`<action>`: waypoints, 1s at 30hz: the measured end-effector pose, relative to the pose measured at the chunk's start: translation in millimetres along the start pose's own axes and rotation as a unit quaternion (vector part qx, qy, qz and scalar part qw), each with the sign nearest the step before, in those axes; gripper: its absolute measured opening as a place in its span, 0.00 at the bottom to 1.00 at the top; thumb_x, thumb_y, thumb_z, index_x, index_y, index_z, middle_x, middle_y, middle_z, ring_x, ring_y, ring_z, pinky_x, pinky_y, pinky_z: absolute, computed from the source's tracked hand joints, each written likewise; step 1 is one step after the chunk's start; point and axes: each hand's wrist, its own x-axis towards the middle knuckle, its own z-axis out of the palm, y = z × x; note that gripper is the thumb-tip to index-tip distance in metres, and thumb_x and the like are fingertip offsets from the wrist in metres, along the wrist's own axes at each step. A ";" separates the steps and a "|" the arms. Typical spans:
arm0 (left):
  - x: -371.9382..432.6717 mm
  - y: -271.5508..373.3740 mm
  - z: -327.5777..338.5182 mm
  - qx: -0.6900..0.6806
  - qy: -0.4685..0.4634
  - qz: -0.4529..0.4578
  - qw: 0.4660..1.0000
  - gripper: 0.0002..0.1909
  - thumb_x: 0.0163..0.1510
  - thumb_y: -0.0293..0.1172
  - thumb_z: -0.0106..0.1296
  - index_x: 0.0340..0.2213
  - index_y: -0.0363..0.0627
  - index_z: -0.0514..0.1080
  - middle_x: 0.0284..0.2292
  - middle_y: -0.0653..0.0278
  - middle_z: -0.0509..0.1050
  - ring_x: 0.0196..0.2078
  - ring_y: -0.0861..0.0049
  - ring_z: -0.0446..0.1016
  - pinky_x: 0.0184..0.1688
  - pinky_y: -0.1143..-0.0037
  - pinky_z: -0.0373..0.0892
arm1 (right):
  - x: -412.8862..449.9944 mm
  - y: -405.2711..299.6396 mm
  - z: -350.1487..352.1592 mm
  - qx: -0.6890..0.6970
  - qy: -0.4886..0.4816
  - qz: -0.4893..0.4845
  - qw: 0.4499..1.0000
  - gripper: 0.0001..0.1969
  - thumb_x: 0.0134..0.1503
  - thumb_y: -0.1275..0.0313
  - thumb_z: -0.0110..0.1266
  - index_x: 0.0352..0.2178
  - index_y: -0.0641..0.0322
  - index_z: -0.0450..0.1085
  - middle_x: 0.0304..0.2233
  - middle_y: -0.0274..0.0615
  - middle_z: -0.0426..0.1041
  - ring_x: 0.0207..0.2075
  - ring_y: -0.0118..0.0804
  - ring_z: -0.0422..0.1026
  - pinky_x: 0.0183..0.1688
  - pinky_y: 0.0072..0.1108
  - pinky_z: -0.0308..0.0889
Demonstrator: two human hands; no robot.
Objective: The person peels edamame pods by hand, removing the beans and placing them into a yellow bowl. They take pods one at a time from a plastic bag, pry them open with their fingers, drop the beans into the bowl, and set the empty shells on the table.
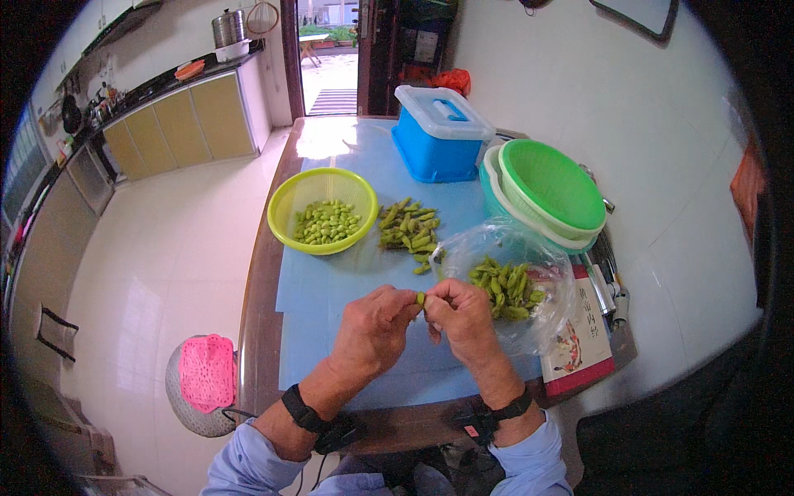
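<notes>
Between their fingertips, my left hand (376, 325) and my right hand (460, 316) hold one green soybean pod (421, 298) above the blue table cover. Beyond my left hand stands a yellow-green plastic basket (277, 230) with shelled green beans (327, 223) inside. A pile of soybean pods (409, 228) lies on the cover just right of that basket. To the right of my right hand, an open clear plastic bag (552, 316) holds more green pods (510, 288). Part of the held pod is hidden by my fingers.
A blue box with a clear lid (443, 149) stands at the table's far side. Nested plastic baskets (552, 186) are at the back right. A book (580, 341) lies partly under the bag. Left of the table is a stool with a pink cover (208, 372).
</notes>
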 end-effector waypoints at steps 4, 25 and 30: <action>-1.0 6.2 0.1 -0.106 -0.018 -0.132 0.985 0.07 0.55 0.26 0.51 0.32 0.33 0.73 0.22 0.60 0.73 0.22 0.76 0.73 0.25 0.77 0.69 | -2.4 -5.5 5.6 -0.087 0.013 -0.031 0.996 0.07 0.52 0.73 0.53 0.24 0.67 0.69 0.16 0.32 0.69 0.15 0.20 0.66 0.17 0.16 0.61; 6.2 3.4 -6.9 -0.346 -0.076 -0.375 0.857 0.15 0.56 0.37 0.51 0.24 0.35 0.71 0.19 0.62 0.72 0.15 0.80 0.69 0.14 0.80 0.64 | -5.6 -5.4 7.3 -0.133 0.007 -0.006 0.991 0.07 0.49 0.74 0.54 0.21 0.67 0.69 0.18 0.35 0.72 0.20 0.19 0.66 0.22 0.17 0.63; 8.2 3.5 -7.9 -0.400 -0.109 -0.373 0.830 0.14 0.56 0.36 0.50 0.26 0.34 0.72 0.19 0.63 0.72 0.17 0.80 0.70 0.17 0.80 0.67 | -4.7 -4.7 3.7 -0.149 0.011 -0.032 0.988 0.07 0.49 0.74 0.54 0.20 0.68 0.69 0.18 0.36 0.73 0.21 0.20 0.68 0.23 0.17 0.64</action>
